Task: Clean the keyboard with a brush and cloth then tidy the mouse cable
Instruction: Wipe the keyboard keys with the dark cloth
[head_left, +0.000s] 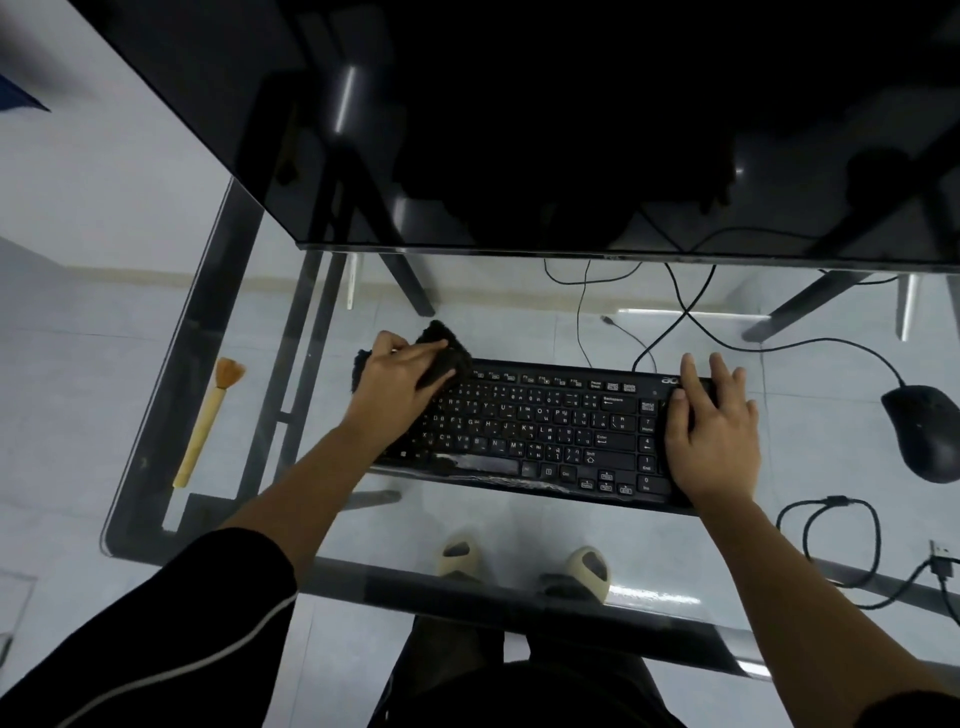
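Observation:
A black keyboard (535, 431) lies across the middle of the glass desk (156, 467). My left hand (397, 387) presses a dark fuzzy cloth (447, 353) onto the keyboard's upper left corner, fingers stretched over it. My right hand (711, 431) lies flat on the keyboard's right end, over the number pad, fingers straight. A brush (208, 421) with a pale wooden handle and orange bristles lies on the desk at the left, apart from both hands. The black mouse (922, 431) sits at the right, its cable (810, 345) trailing back toward the monitor.
A dark monitor (571, 130) overhangs the back of the desk. A looped black cable (831, 540) with a USB plug lies at the front right. Thin loose wires run behind the keyboard. My feet in pale slippers show through the glass.

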